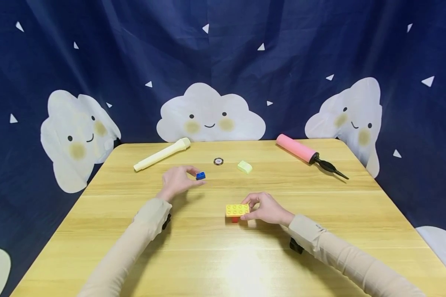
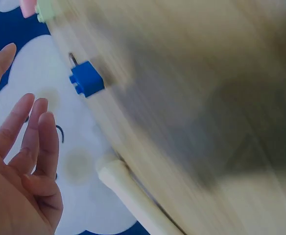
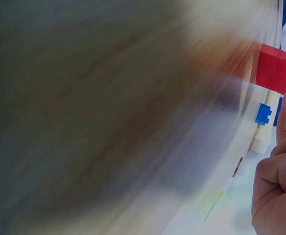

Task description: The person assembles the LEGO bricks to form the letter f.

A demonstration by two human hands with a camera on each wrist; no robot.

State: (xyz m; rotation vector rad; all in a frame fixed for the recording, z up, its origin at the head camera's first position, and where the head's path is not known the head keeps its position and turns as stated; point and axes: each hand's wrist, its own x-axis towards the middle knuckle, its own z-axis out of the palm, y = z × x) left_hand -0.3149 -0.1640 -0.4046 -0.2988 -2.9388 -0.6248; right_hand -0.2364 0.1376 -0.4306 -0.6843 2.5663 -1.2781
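While your right hand pinches the right end of the yellow brick between thumb and fingers, studs facing up, the red brick shows directly underneath it. You can see in the right wrist view that a seam crosses the red part and a fingertip lies against it; whether its underside touches the bench you cannot tell.

Your left hand is spread, thumb and fingers well parted, and has hold of nothing. From the head view it reaches around the blue brick, but your left wrist view shows a gap between the fingertips and that brick, which sits on the bench, studs up.

Beyond the blue brick you have a dark round chip and, to its right, a pale green block. Near the far edge, a cream stick lies aslant on the left and a pink pump with a black nozzle on the right, before a navy cloth printed with smiling clouds.
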